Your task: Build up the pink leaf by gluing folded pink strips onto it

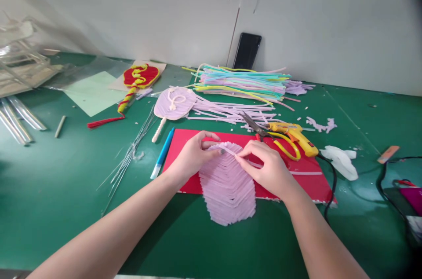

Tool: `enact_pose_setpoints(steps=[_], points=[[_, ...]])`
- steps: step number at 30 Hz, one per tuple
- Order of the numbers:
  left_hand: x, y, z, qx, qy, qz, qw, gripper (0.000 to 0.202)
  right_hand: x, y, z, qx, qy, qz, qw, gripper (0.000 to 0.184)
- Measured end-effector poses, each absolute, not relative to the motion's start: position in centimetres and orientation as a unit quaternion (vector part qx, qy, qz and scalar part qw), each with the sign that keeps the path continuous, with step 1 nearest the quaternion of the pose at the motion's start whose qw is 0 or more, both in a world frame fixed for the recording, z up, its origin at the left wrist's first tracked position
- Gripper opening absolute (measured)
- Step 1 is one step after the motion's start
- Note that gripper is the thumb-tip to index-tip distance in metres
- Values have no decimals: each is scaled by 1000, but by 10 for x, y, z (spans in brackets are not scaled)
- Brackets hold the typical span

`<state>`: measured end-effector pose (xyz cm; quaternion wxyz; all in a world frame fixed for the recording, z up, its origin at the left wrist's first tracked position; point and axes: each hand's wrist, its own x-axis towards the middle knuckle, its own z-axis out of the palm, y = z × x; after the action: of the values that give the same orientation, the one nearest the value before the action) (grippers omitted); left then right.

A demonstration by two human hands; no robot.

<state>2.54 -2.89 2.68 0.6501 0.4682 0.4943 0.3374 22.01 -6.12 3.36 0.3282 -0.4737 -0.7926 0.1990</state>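
Observation:
A lilac oval panel of fuzzy pipe cleaners (227,195), laid in a V pattern, lies partly on a red board (184,160) and reaches over its near edge. My left hand (194,153) pinches a lilac pipe cleaner (231,152) at the panel's top edge, thumb resting on the panel. With thumb and forefinger, my right hand (265,167) grips the same pipe cleaner further right. Part of that strip is hidden behind my right fingers. Beyond the right hand lie black-bladed scissors with yellow handles (286,145) and a yellow glue gun (298,136).
A lilac fan (174,103) and a red fan (141,76) lie behind, beside bundled coloured pipe cleaners (244,83). Thin wires (128,164) and a blue pen (163,153) are on the left. A phone (247,51) leans on the wall; a black cable (334,182) runs at right.

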Motion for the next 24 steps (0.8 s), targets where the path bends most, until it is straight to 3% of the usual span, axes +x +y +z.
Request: enact_pose_setpoints(steps=[24], points=[[25, -31, 25, 478, 503, 350, 629, 32, 221, -59, 32, -468, -811, 129, 327, 5]])
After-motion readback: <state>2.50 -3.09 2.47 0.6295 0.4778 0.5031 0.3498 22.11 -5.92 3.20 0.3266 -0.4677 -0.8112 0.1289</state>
